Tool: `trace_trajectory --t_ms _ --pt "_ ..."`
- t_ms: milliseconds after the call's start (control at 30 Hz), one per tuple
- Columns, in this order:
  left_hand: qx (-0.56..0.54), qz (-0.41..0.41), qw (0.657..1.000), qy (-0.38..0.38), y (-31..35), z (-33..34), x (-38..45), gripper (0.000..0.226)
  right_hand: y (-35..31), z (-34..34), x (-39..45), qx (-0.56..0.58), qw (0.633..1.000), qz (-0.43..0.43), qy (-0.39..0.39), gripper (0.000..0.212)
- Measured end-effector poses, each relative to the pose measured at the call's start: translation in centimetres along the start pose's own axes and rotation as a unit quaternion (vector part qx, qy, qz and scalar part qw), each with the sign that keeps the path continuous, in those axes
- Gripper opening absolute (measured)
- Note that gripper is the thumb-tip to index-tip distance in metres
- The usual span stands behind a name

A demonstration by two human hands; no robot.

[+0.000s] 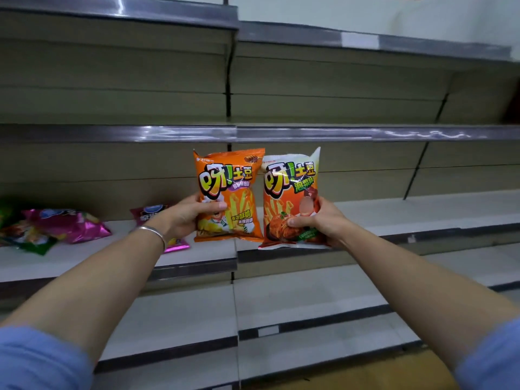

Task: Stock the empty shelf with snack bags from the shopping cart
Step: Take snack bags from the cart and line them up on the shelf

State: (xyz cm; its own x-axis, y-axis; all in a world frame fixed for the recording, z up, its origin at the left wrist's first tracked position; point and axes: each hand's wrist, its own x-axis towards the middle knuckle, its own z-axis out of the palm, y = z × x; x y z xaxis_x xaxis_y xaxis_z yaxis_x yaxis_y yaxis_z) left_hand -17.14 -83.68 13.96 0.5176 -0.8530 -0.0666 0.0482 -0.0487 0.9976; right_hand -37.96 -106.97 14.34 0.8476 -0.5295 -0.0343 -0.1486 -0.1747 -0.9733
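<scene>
Two glossy snack bags stand upright, side by side, over the pale shelf board. The left hand pinches the orange foil fries bag, thumb across its front; the right hand grips the red-and-white bag low. Left of the left wrist lie magenta foil bags.

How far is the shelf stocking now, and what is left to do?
Done: a few bags, among them a pink bag, lie at the left of the shelf. In hand: the left hand holds an orange bag, the right hand a red-and-white bag, both upright before the shelf. Left: placing these two; most of the shelf is bare. The cart is out of view.
</scene>
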Motion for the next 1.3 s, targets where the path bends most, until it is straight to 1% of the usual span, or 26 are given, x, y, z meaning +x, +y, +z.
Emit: trace_trajectory --t_ms 67,133,267,300,367,467,600,667,700,800,900,933,1000,1033,1067,1100,1200,1300 --pt "0.000 0.003 1.000 -0.017 0.3 3.0 0.8 0.106 0.7 -3.0 -1.1 0.014 1.000 0.001 0.012 0.075" --pt "0.004 0.005 0.999 -0.032 0.8 6.1 1.8 0.107 1.2 -5.9 -2.2 0.020 1.000 0.000 0.021 0.074" --pt "0.017 0.013 0.998 -0.057 1.8 12.1 3.7 0.108 1.9 -11.6 -4.4 0.021 0.999 -0.003 0.042 0.057" --pt "0.021 0.017 0.998 -0.064 2.1 13.6 4.1 0.108 2.1 -13.1 -4.9 0.021 0.999 -0.002 0.049 0.055" --pt "0.030 0.027 0.996 -0.081 2.8 16.5 5.1 0.107 2.5 -15.9 -5.8 0.024 0.997 -0.003 0.070 0.062" --pt "0.036 0.039 0.994 -0.091 3.8 20.4 6.7 0.106 2.7 -19.7 -7.0 0.035 0.994 -0.010 0.104 0.080" --pt "0.030 0.048 0.994 -0.088 5.6 24.6 9.3 0.105 2.4 -24.0 -7.8 0.053 0.986 -0.015 0.157 0.089" --pt "0.030 0.057 0.994 -0.088 6.7 26.5 10.9 0.096 2.2 -26.1 -7.9 0.058 0.983 -0.024 0.172 0.090" --pt "0.033 0.060 0.994 -0.090 7.3 27.4 11.8 0.087 2.1 -27.2 -7.9 0.056 0.982 -0.026 0.176 0.087" --pt "0.048 0.068 0.992 -0.098 9.0 30.5 14.6 0.058 2.1 -30.6 -7.5 0.051 0.980 -0.035 0.190 0.067" --pt "0.064 0.083 0.987 -0.123 10.7 33.6 17.6 0.049 1.9 -34.2 -7.0 0.048 0.976 -0.043 0.208 0.062" --pt "0.064 0.090 0.985 -0.133 11.2 34.6 18.7 0.054 1.9 -35.5 -6.8 0.049 0.975 -0.044 0.212 0.058" --pt "0.070 0.100 0.981 -0.154 12.3 36.3 20.9 0.080 1.6 -38.1 -6.1 0.058 0.973 -0.047 0.221 0.051" --pt "0.075 0.102 0.979 -0.161 12.8 37.2 22.0 0.090 1.4 -39.4 -5.8 0.061 0.972 -0.046 0.224 0.054" --pt "0.077 0.103 0.977 -0.172 13.3 38.1 23.1 0.095 1.2 -40.8 -5.4 0.060 0.971 -0.043 0.228 0.060" --pt "0.079 0.104 0.975 -0.182 13.9 39.0 24.3 0.098 0.8 -42.0 -5.1 0.059 0.970 -0.041 0.231 0.064" --pt "0.088 0.108 0.970 -0.201 15.9 41.8 27.5 0.104 0.4 -45.8 -4.3 0.066 0.968 -0.048 0.238 0.066" --pt "0.097 0.113 0.965 -0.214 17.0 44.7 30.2 0.103 0.6 -49.3 -3.7 0.073 0.963 -0.051 0.253 0.075"
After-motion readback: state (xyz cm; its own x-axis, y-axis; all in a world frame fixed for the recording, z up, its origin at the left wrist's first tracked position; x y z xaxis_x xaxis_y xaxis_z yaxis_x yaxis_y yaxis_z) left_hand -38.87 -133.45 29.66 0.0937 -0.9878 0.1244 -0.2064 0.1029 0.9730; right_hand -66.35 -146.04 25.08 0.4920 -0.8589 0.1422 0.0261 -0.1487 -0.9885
